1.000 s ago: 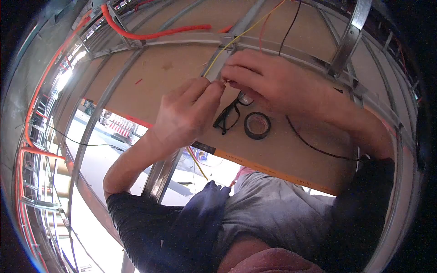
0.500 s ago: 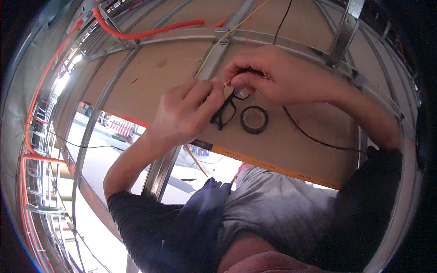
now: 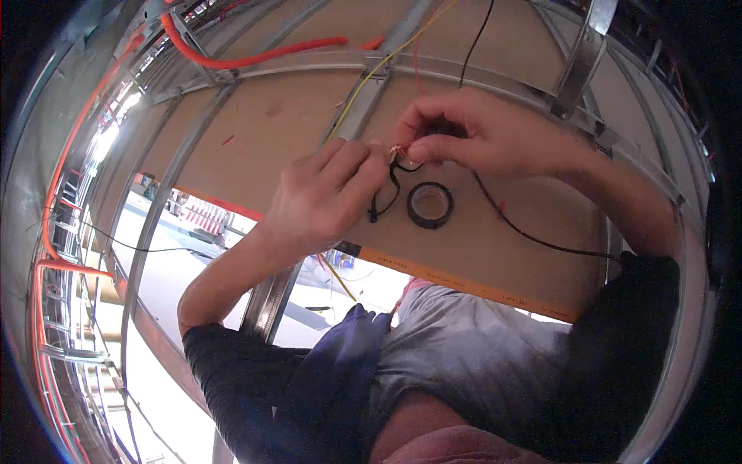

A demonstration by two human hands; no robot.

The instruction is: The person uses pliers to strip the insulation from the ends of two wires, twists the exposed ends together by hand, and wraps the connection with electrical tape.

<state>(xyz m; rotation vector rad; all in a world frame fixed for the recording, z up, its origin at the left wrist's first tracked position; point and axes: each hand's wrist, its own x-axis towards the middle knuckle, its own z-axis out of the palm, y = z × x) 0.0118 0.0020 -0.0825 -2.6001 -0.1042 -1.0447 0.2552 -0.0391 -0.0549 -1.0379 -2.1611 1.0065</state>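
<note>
My left hand (image 3: 328,185) is closed, its thumb and forefinger pinched on thin wires (image 3: 396,153). Just to its right, my right hand (image 3: 456,135) pinches the same small bunch, where reddish and copper-coloured ends show between the fingertips. A yellow wire (image 3: 363,83) runs down from the top to my left hand. Black wire loops (image 3: 396,185) hang below the fingertips. Beside them a roll of black tape (image 3: 430,205) lies on the brown board (image 3: 495,267). From under my right hand a black cable (image 3: 525,232) curves off to the right.
Metal studs (image 3: 205,127) and a cross rail (image 3: 301,59) frame the board. An orange conduit (image 3: 255,60) crosses at the upper left, and another orange conduit (image 3: 66,162) runs down the left side. A bright opening shows below the board's printed edge (image 3: 464,286).
Both hands have shifted slightly right, and the fingers of my right hand have opened out a little. More of the wire ends shows between the fingertips. The black loops have moved.
</note>
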